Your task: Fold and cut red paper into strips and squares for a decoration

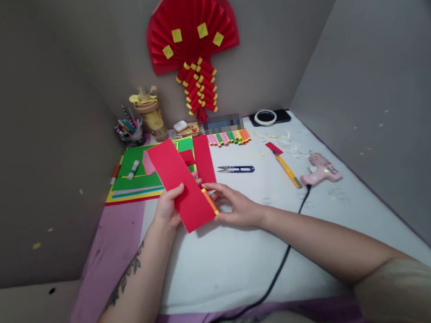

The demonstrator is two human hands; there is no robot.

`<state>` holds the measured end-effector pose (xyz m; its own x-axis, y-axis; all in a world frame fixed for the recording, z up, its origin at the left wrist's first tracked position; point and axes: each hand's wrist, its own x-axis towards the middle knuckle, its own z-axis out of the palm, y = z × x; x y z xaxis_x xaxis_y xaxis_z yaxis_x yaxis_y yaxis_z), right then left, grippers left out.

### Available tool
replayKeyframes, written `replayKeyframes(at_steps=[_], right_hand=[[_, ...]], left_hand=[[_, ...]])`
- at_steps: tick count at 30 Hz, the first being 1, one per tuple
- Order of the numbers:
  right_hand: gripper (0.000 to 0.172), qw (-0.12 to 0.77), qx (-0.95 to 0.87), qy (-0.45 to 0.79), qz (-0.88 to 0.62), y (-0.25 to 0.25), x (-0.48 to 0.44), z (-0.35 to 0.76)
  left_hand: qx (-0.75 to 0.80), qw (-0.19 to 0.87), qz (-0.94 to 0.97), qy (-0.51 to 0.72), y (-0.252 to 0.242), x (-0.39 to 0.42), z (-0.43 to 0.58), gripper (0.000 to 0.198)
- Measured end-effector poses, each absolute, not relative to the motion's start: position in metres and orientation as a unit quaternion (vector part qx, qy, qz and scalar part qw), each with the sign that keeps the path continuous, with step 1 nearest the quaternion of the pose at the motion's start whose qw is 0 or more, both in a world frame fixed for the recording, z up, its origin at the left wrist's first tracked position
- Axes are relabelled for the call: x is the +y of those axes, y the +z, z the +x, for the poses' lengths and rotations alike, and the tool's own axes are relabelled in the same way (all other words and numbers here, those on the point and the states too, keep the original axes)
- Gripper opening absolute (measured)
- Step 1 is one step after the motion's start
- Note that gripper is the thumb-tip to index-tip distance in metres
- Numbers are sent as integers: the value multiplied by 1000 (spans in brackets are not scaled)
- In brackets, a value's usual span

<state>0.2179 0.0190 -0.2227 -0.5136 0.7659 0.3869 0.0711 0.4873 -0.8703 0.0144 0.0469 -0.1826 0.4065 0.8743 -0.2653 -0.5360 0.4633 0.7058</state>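
Note:
A long red rectangle of card (181,180) is tilted above the table, gripped along its left edge by my left hand (166,207). My left thumb lies on its front; most of the other fingers are hidden behind it. At the card's lower right edge, my right hand (239,205) pinches a small orange paper tube (210,202) with yellow ends between thumb and fingers. The tube lies along that edge; whether it is stuck there I cannot tell. Behind the card, a row of colourful paper tubes (230,138) rests on the table.
Thread snips (237,169), a yellow craft knife (287,169) and a pink glue gun (321,169) lie to the right. The gun's black cable (281,265) crosses the front. Coloured sheets (137,183) are stacked left. A red fan decoration (190,23) hangs on the wall.

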Motion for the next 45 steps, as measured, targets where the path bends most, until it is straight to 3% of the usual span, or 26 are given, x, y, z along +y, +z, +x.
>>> replayKeyframes(at_steps=[17,32,39,45], right_hand=[[77,411,-770,411,-265,-219,18,218],[80,378,-789,367,-315,-222,25,223],[66,301,-824,257,-405,-225,35,235],[37,414,-726,343,-429,-192,33,215]], left_hand=[[326,753,323,471,-183,45,16,62],[418,600,372,571,-178,48,17,53],[414,573,391,590,-180,44,19,47],[403,563,471,546,-191,40,16,38]])
